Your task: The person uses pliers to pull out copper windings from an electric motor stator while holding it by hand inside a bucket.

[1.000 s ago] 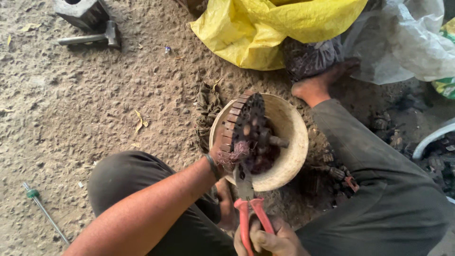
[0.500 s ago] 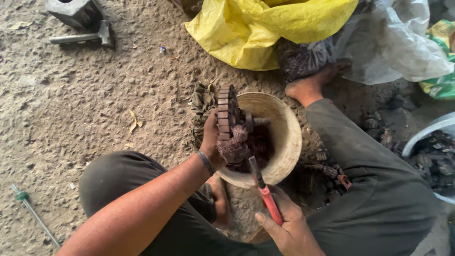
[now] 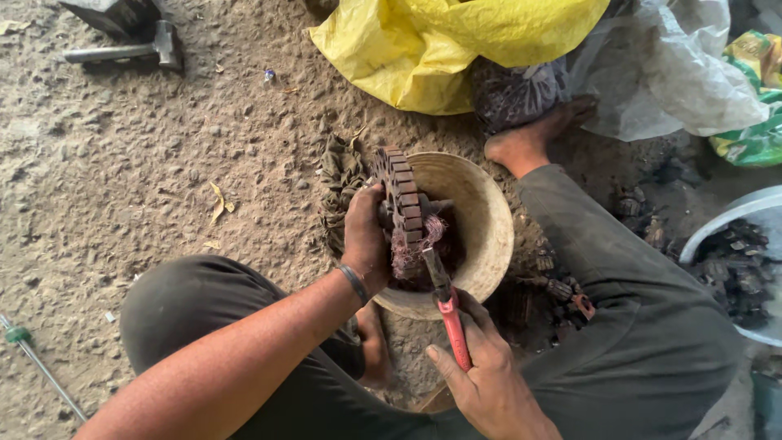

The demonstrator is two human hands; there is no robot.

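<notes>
Two hands busy | left hand (image 3: 364,244) grips slotted rotor (image 3: 401,204) over bowl (image 3: 489,220) | right hand (image 3: 489,379) clasps red-handled pliers (image 3: 446,314) | yellow bag (image 3: 456,41) beyond

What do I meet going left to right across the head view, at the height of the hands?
Screwdriver → left hand → slotted motor core → pliers → tan bowl → right knee → grey tub of scrap.

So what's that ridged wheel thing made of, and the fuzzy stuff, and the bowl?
The ridged rotor looks like rusty, dull steel, stacked in slotted plates. The fuzzy tuft seems to be thin copper wire, reddish-pink strands. The round bowl looks tan and matte, perhaps plastic or wood; hard to tell.
</notes>
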